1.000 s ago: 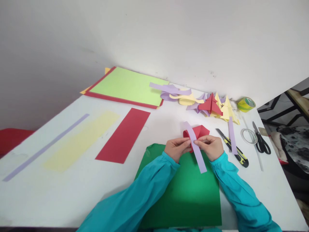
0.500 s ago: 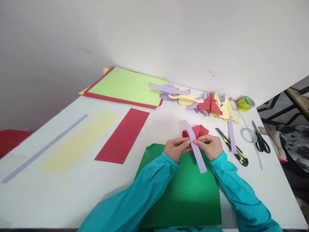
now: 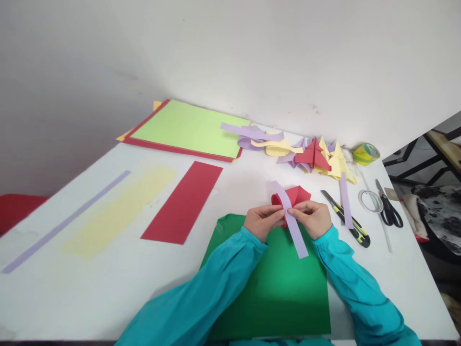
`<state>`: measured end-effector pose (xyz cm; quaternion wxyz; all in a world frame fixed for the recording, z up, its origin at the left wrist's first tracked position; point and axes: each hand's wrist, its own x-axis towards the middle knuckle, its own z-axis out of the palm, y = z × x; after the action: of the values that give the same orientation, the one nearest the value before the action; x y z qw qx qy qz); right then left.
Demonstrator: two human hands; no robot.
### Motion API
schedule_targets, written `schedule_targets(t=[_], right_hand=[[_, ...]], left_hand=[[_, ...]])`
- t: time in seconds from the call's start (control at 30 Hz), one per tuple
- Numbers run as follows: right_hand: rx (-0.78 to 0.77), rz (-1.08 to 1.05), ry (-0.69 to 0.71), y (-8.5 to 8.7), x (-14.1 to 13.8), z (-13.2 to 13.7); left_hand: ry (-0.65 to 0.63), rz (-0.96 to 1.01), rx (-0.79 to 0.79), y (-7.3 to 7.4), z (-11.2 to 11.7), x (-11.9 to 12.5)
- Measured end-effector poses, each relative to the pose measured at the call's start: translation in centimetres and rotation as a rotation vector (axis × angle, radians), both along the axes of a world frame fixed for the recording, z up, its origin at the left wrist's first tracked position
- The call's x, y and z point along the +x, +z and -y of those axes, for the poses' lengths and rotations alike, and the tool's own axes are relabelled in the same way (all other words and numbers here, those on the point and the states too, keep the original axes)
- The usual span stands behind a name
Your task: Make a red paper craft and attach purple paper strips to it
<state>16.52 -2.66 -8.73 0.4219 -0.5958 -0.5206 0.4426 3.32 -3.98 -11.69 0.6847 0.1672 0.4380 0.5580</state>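
In the head view, both hands meet over the far edge of a large dark green paper sheet [image 3: 273, 288] on the white table [image 3: 90, 293]. The left hand [image 3: 264, 222] and the right hand [image 3: 312, 218] each pinch, with thumb and fingertips closed narrow, a small curled and folded red paper piece [image 3: 299, 193]. A narrow lilac paper strip [image 3: 296, 234] lies across it. The strip's far end pokes past the red piece and its near end hangs loose over the green sheet.

The work in hand looks like fitting the strip to the red piece at its waist. Judging by the grip, any further wrap would call for one hand to keep the pinch while the other frees itself to take the loose end.

Just right of the right hand lies a black-and-yellow utility knife [image 3: 356, 233] with a short lilac strip [image 3: 345, 199] across it. Beyond it are a clear tape ring [image 3: 362, 202] and black scissors [image 3: 388, 211]. A heap of folded lilac, yellow and red paper shapes [image 3: 317, 156] and a yellow-green tape roll [image 3: 366, 154] sit by the wall. To the left are a red paper rectangle [image 3: 183, 202], a pale yellow band [image 3: 120, 211], a long lilac strip [image 3: 66, 221] and a light green sheet stack [image 3: 187, 129]. Nothing crowds the hands; the knife is the closest hazard.
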Motion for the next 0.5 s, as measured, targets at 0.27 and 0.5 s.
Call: schedule_targets(t=[0.27,0.5], right_hand=[[0.050,0.109,0.040,1.3,0.9,-0.3],[0.158,0.108,-0.152,1.8,1.8,-0.9]], left_hand=[[0.045,0.003,0.012,0.2,-0.2,-0.3],[0.123,0.105,0.021,0.4,-0.7,-0.9]])
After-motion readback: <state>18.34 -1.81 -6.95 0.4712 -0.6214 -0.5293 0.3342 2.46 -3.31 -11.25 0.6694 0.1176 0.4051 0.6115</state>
